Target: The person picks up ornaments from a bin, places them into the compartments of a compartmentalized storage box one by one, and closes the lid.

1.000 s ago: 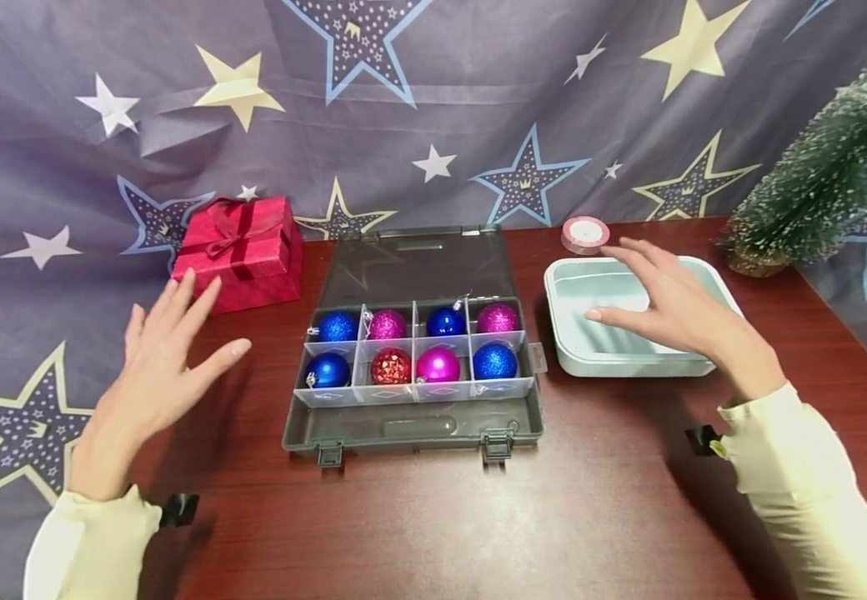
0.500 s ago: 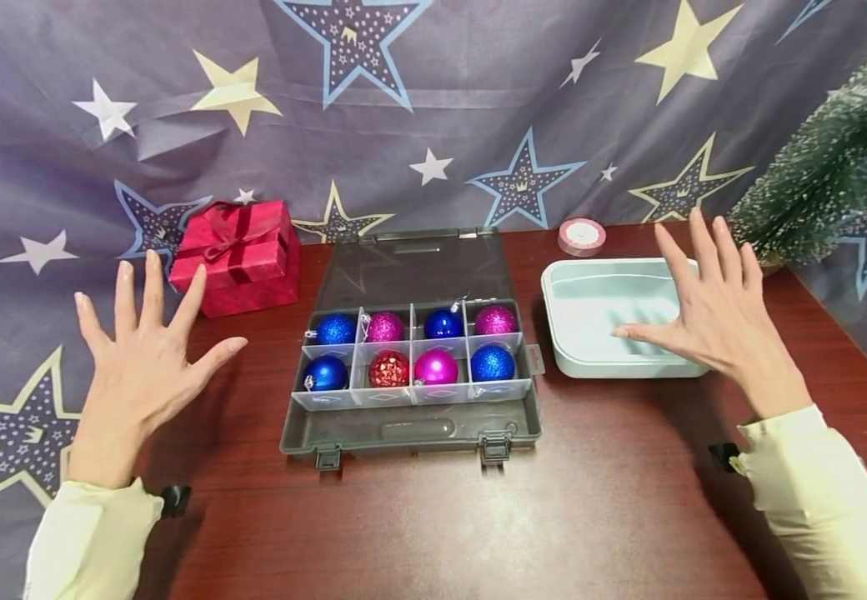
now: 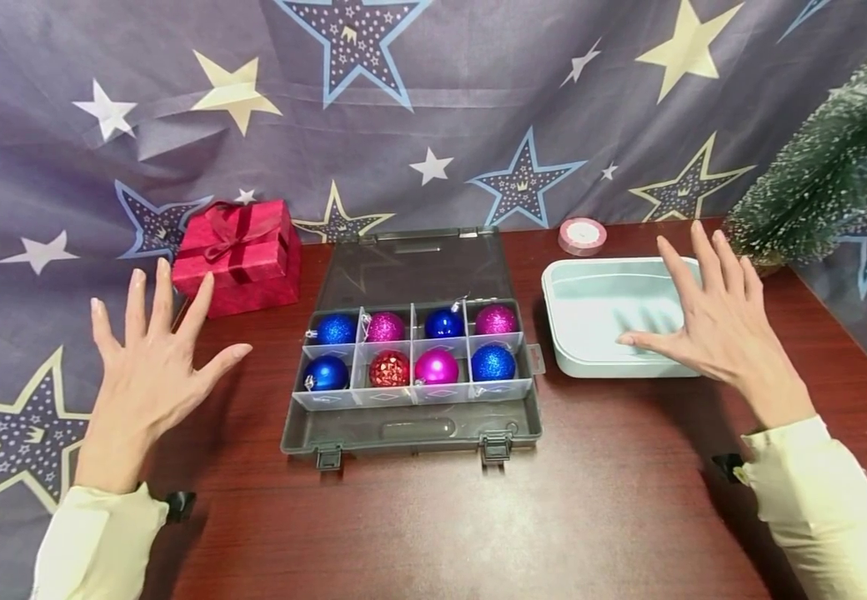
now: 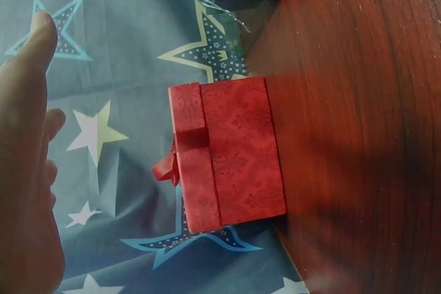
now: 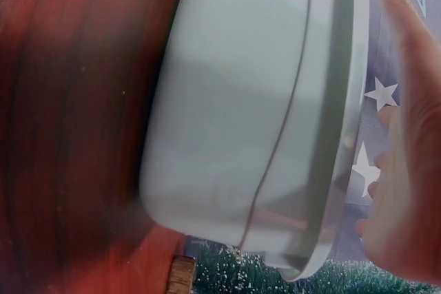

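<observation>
My left hand (image 3: 150, 375) hovers with spread fingers left of the case, in front of a red gift box (image 3: 242, 279) topped by a ribbon bow. My right hand (image 3: 729, 329), fingers also spread, is over the right part of a pale mint plastic tub (image 3: 568, 354); neither hand holds anything. Between them lies a grey see-through divider case (image 3: 418, 432), its lid folded back. Each compartment bears one bauble: among them a red bauble (image 3: 389, 368), a shiny pink bauble (image 3: 437, 367) and a glittery blue bauble (image 3: 493, 362). The left wrist view shows the gift box (image 4: 234, 153) beyond the thumb.
A pink ribbon roll (image 3: 582, 237) lies behind the tub. At the back right stands a small frosted artificial tree (image 3: 824, 183) on a wooden base. A star-patterned cloth (image 3: 418, 192) hangs behind the dark red wooden table (image 3: 433, 525).
My right hand has shifted right and its fingers have fanned out. My left hand's fingers have spread wider, and lately it has dipped slightly. The case, tub and gift box have stayed put.
</observation>
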The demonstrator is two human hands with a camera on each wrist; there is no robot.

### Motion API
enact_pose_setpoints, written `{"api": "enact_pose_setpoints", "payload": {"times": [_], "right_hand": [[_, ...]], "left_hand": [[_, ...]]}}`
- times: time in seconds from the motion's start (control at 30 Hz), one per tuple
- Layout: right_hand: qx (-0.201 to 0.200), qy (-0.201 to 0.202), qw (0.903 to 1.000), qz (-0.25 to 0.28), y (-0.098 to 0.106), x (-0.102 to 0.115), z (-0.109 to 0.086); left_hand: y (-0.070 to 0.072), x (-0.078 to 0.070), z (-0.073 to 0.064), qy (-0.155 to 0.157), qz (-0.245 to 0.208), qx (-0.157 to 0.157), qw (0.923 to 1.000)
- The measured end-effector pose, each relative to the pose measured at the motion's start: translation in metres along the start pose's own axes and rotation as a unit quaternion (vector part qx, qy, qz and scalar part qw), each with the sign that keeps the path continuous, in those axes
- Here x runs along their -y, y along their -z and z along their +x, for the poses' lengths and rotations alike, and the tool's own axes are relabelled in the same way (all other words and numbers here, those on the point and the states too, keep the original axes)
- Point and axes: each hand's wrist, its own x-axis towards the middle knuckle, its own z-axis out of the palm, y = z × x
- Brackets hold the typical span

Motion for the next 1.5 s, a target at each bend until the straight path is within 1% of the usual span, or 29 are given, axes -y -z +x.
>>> {"api": "enact_pose_setpoints", "payload": {"times": [0.1, 0.17, 0.37, 0.7, 0.9, 1.17, 1.3, 1.37, 1.4, 1.5], "right_hand": [[0.005, -0.001, 0.9995, 0.031, -0.002, 0.002, 0.002], [0.006, 0.000, 0.9992, 0.039, -0.003, 0.003, 0.002], [0.007, 0.004, 0.9998, 0.019, -0.006, 0.002, 0.001], [0.003, 0.010, 0.9998, 0.018, -0.008, 0.002, 0.000], [-0.004, 0.017, 0.9998, 0.009, -0.008, 0.001, -0.001], [0.001, 0.014, 0.9998, 0.017, -0.010, 0.001, 0.000], [-0.007, 0.021, 0.9995, 0.024, -0.011, 0.001, 0.000], [-0.014, 0.022, 0.9989, 0.039, -0.011, 0.001, 0.001], [-0.020, 0.024, 0.9983, 0.049, -0.012, 0.001, 0.001], [-0.051, 0.042, 0.9951, 0.073, -0.013, 0.003, 0.002]], "left_hand": [[0.000, -0.001, 0.000, -0.002, -0.009, 0.001, 1.0000], [0.000, -0.002, 0.000, -0.004, -0.013, 0.003, 0.9999], [0.000, -0.003, 0.000, -0.008, -0.010, 0.006, 0.9999], [-0.002, -0.004, -0.002, -0.014, -0.007, -0.004, 0.9999], [-0.002, -0.004, -0.001, -0.013, -0.008, -0.001, 0.9999], [-0.002, -0.004, 0.000, -0.012, -0.010, 0.007, 0.9999], [-0.002, -0.004, 0.000, -0.011, -0.016, 0.005, 0.9998], [-0.003, -0.005, 0.000, -0.013, -0.028, -0.005, 0.9995], [-0.003, -0.005, -0.001, -0.017, -0.038, -0.017, 0.9990], [-0.006, -0.005, -0.002, -0.048, -0.070, -0.072, 0.9938]]}}
